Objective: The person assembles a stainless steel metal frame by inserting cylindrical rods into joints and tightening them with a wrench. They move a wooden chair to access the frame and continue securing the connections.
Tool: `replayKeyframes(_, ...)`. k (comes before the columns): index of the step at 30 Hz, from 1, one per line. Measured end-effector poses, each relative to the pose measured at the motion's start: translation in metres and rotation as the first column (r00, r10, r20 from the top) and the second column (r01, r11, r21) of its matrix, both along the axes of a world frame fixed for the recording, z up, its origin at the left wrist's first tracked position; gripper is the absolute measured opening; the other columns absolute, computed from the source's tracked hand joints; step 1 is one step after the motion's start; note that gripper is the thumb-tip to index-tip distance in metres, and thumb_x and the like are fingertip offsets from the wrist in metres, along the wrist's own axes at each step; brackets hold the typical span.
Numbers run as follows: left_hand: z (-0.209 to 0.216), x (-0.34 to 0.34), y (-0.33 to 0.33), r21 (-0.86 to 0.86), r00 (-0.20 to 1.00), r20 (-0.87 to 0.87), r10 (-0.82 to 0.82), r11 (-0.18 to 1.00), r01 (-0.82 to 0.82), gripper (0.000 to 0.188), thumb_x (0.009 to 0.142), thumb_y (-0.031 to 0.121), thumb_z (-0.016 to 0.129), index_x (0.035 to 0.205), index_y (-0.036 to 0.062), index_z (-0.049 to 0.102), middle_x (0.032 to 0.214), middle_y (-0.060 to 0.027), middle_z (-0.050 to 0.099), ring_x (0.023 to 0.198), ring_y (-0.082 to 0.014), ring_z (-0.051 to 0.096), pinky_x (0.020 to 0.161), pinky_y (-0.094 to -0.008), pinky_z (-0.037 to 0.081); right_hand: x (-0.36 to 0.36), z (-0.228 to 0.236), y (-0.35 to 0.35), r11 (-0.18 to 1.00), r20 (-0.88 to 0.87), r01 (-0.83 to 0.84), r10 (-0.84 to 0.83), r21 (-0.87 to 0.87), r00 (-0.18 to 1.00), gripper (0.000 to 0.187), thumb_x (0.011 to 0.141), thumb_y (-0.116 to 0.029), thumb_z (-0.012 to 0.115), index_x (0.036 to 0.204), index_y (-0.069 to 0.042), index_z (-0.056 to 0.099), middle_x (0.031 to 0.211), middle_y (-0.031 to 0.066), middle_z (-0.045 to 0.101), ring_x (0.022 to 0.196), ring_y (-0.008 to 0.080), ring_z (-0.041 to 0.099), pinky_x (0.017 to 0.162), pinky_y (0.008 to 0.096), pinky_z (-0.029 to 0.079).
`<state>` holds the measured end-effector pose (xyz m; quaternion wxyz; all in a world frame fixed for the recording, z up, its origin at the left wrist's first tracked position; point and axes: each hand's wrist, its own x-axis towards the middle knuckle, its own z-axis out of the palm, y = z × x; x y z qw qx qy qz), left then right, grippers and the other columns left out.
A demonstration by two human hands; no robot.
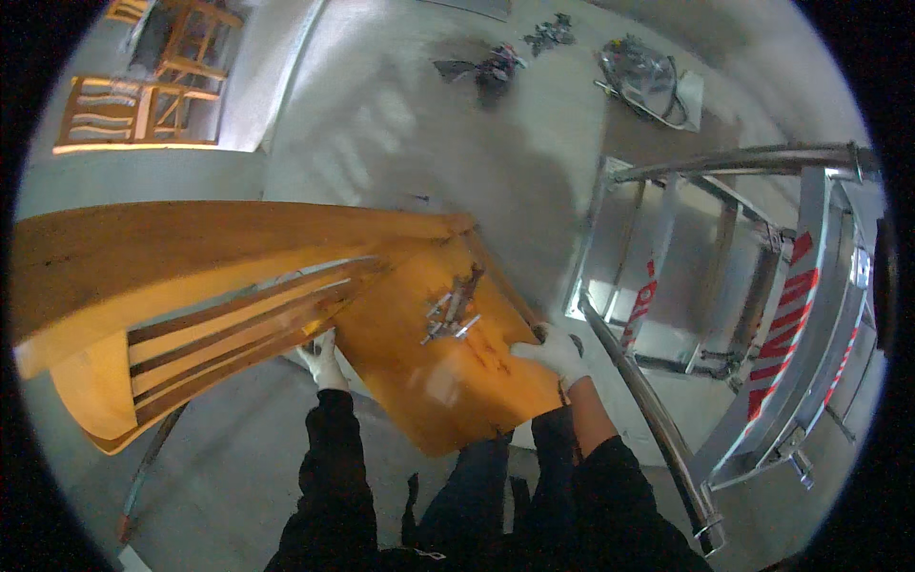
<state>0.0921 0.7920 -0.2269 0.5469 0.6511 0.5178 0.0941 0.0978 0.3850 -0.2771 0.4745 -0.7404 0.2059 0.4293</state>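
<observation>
A varnished orange-brown wooden chair [410, 381] is in front of me, its slatted backrest [238, 334] stretching off to the left and its flat seat panel near my legs. On the panel lies a small heap of metal bolts and fittings [453, 310]. Dark scuffs mark the wood beside them. My left hand [326, 364], in a white glove, is closed at the corner where slats and seat meet; its fingertips are partly hidden. Gloved in white too, my right hand [558, 355] grips the seat's right edge, thumb side on top.
To the right stands a metal frame [658, 419] with tubular rails and red-and-white striped tape. Clear plastic bags [639, 76] and dark crumpled scraps [491, 69] lie on the grey floor ahead. More wooden chairs [143, 110] stand at the far left. A thin rod [152, 467] is at lower left.
</observation>
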Motion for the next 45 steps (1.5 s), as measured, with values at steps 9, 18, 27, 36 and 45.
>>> replayKeyframes(9, -0.044, 0.01, 0.061, -0.158, 0.963, 0.264, -0.053, 0.983, 0.097, 0.023, 0.087, 0.005, 0.067, 0.109, 0.0031, 0.061, 0.107, -0.0049, 0.064, 0.098, -0.0195, 0.06, 0.083, -0.0322, 0.05, 0.004, -0.015, 0.026, 0.998, 0.121, 0.056, -0.056, 0.002, 0.991, 0.077, 0.063, -0.052, 0.078, 0.117, 0.001, 0.064, 0.105, 0.0176, 0.071, 0.096, 0.0307, 0.068, 0.085, 0.036, 0.052)
replayKeyframes(18, -0.014, 0.125, 0.16, -0.091, 0.989, -0.045, -0.14, 0.987, 0.135, 0.029, 0.088, 0.024, 0.068, 0.109, 0.006, 0.063, 0.101, -0.003, 0.062, 0.089, -0.0178, 0.057, 0.075, -0.0341, 0.046, 0.138, 0.037, 0.1, 0.998, 0.181, -0.065, 0.06, 0.019, 0.982, 0.066, 0.067, -0.058, 0.074, 0.108, -0.007, 0.071, 0.095, 0.0148, 0.072, 0.087, 0.0301, 0.07, 0.079, 0.0415, 0.052)
replayKeyframes(27, -0.056, 0.173, 0.23, -0.035, 0.95, 0.179, -0.255, 0.964, 0.265, 0.053, 0.092, 0.032, 0.066, 0.137, 0.0089, 0.049, 0.133, -0.0115, 0.053, 0.121, -0.0242, 0.052, 0.096, -0.0421, 0.045, 0.236, -0.017, 0.129, 0.961, 0.297, -0.273, 0.273, -0.04, 0.915, 0.08, 0.059, -0.063, 0.075, 0.102, 0.003, 0.071, 0.098, 0.022, 0.07, 0.09, 0.0353, 0.069, 0.082, 0.0413, 0.051)
replayKeyframes(36, -0.034, 0.129, 0.034, 0.634, 0.892, 0.026, -0.451, 0.697, 0.333, 0.079, 0.083, 0.036, 0.075, 0.144, 0.001, 0.038, 0.146, -0.0221, 0.038, 0.134, -0.0348, 0.039, 0.109, -0.044, 0.034, 0.192, 0.027, 0.103, 0.87, 0.719, 0.485, -0.281, -0.089, 0.636, 0.05, 0.081, -0.044, 0.069, 0.11, -0.004, 0.066, 0.103, 0.0158, 0.068, 0.096, 0.0313, 0.066, 0.086, 0.0394, 0.051)
replayKeyframes(45, -0.044, 0.247, -0.06, 0.722, 0.575, -0.519, -0.632, 0.035, 0.691, 0.078, 0.083, 0.054, 0.067, 0.147, 0.0173, 0.04, 0.145, -0.0244, 0.039, 0.127, -0.043, 0.044, 0.104, -0.0499, 0.038, -0.083, 0.129, 0.055, 0.991, 0.008, 0.072, -0.073, 0.109, 0.997, 0.04, 0.088, -0.038, 0.063, 0.113, -0.007, 0.064, 0.101, 0.0189, 0.068, 0.095, 0.0361, 0.065, 0.083, 0.0405, 0.051)
